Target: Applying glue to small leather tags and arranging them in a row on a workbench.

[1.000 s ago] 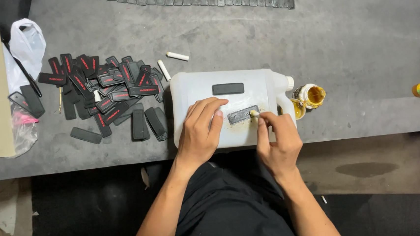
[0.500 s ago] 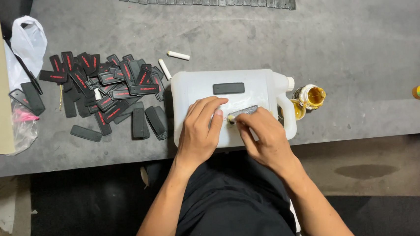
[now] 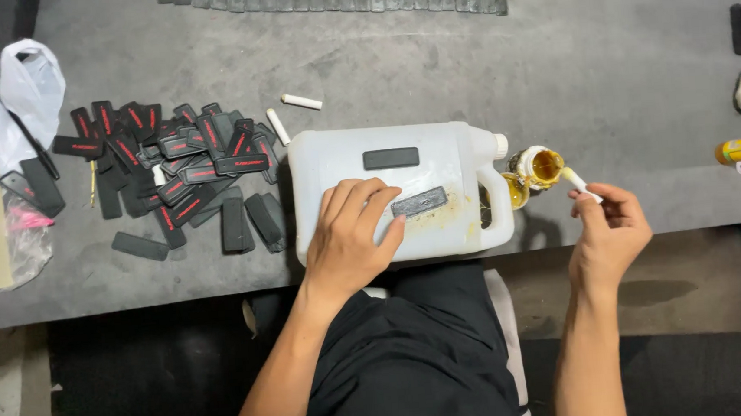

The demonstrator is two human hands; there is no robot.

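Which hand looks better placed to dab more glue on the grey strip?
Right, probably: the right hand holds the white applicator at the glue pot; the left hand pins the grey strip.

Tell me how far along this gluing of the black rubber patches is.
Early on. One dark rubber patch lies on the white plastic jug, pinned by the left hand, with yellowish smears beside it. A second black patch sits higher on the jug. The right hand holds a small white stick at the open pot of amber glue. A large pile of black patches waits on the grey table.
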